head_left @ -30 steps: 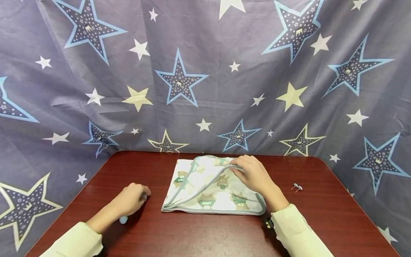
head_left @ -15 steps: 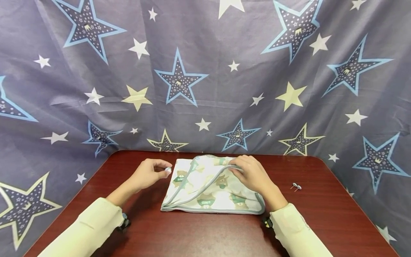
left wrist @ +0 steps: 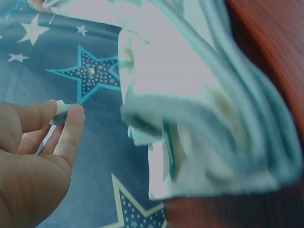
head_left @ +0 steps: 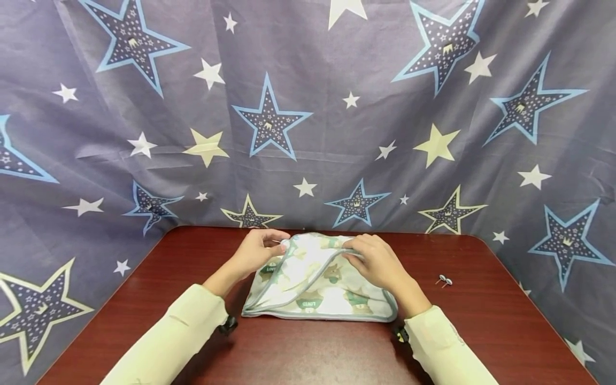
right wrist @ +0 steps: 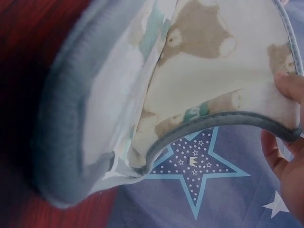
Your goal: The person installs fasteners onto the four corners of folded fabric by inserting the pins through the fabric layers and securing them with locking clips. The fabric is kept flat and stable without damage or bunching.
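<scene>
Left hand (head_left: 255, 251) pinched a small pin (left wrist: 59, 117), thumb and fingertips nearly together, at the cloth's far left edge as I saw it. Pin head was smooth and rounded, part white, part grey-blue; most of the shank was hard to make out. Left wrist view showed a gap between pin and cloth.

Right hand (head_left: 377, 259) held the cloth (head_left: 332, 272) by its trim (right wrist: 228, 118), thumb on one face, fingers on the other, grip narrow. That edge was lifted, so the upper layer bowed up and opened a pocket over the layers below.

Cloth lay mid-table, folded into a rough rectangle; soft, matte, off-white, printed with brown bears and green patches. Trim was a rounded grey-blue band, curving at the corners. Several layers stacked up, edges showing like thick ribs.

Loose cream sleeves (head_left: 168, 334) covered both forearms, dark bits of gear at the wrists.

Table (head_left: 313, 353) was reddish-brown, wood-grained, slightly glossy, far corners rounded. Two pins (head_left: 441, 278) lay side by side to the right of the cloth, round heads, thin shanks.

Behind hung a creased grey-purple curtain (head_left: 327, 144) with blue-, yellow- and white-toned stars.
</scene>
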A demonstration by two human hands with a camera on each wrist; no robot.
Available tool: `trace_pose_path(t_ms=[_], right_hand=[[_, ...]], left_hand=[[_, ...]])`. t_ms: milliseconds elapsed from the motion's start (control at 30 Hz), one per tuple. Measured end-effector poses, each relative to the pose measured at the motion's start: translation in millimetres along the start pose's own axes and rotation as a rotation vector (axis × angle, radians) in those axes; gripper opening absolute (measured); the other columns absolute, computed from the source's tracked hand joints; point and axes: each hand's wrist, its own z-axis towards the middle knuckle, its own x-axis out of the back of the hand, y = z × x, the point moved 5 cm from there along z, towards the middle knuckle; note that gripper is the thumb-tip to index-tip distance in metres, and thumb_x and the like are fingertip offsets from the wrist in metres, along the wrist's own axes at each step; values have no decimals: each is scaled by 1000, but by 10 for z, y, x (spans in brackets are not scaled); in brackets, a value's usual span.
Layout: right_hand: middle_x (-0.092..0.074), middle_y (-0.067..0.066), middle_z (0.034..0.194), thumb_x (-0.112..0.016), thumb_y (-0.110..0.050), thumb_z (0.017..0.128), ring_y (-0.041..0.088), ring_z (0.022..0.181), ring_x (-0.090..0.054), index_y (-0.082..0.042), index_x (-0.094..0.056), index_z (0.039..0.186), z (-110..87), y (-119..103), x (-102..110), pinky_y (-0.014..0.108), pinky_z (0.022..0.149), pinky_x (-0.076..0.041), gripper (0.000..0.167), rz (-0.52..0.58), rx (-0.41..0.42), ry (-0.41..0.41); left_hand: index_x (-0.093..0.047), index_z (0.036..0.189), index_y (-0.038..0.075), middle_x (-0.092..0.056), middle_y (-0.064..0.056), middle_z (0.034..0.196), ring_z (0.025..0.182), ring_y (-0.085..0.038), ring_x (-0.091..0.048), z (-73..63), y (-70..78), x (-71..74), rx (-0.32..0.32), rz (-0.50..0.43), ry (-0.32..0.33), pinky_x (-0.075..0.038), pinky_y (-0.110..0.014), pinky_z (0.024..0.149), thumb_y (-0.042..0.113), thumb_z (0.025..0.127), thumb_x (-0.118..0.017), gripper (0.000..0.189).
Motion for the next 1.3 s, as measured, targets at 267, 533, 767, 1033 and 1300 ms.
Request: trace_pose_path(t_ms=[267, 533, 767, 1033, 1300], right_hand=[[-73, -1, 93, -83, -12, 84, 19, 86, -68, -12, -73, 100, -20, 8, -35, 39, 76, -53, 18, -4, -2, -19], [-72, -1, 92, -84, -12, 84, 18, 86, -68, -12, -72, 99, -20, -24, -47, 39, 77, -53, 19, 2, 18, -24], [-73, 0, 93, -85, -10, 82, 19, 88, -69, -11, -72, 99, -6, -33, -57, 40, 80, -54, 22, 6, 31, -22], [-74, 0, 94, -85, -11, 82, 20, 91, -69, -11, -73, 99, 9, -51, -62, 41, 82, -54, 21, 15, 35, -30], [-74, 1, 94, -85, -10, 82, 21, 91, -69, -10, -74, 100, 8, -64, -71, 42, 86, -55, 21, 21, 40, -40]], left_hand=[[-73, 121, 4, -73, -15, 116, 98, -23, -71, 169, 92, -209, 13, -55, 34, -57, -34, 85, 3, 93, -74, 28], [-74, 120, 6, -72, -15, 120, 101, -24, -72, 276, 140, -436, 32, -144, 46, -58, -34, 86, 1, 91, -75, 29], [-76, 116, 7, -74, -9, 116, 105, -25, -71, 337, 170, -592, 24, -204, 54, -58, -34, 85, 2, 89, -78, 28], [-74, 118, 5, -73, -11, 116, 106, -24, -70, 357, 212, -750, 22, -286, 27, -57, -31, 85, 1, 88, -78, 31], [-72, 118, 0, -74, -11, 114, 104, -20, -70, 365, 263, -870, -11, -321, -20, -56, -28, 82, -3, 88, -76, 31]])
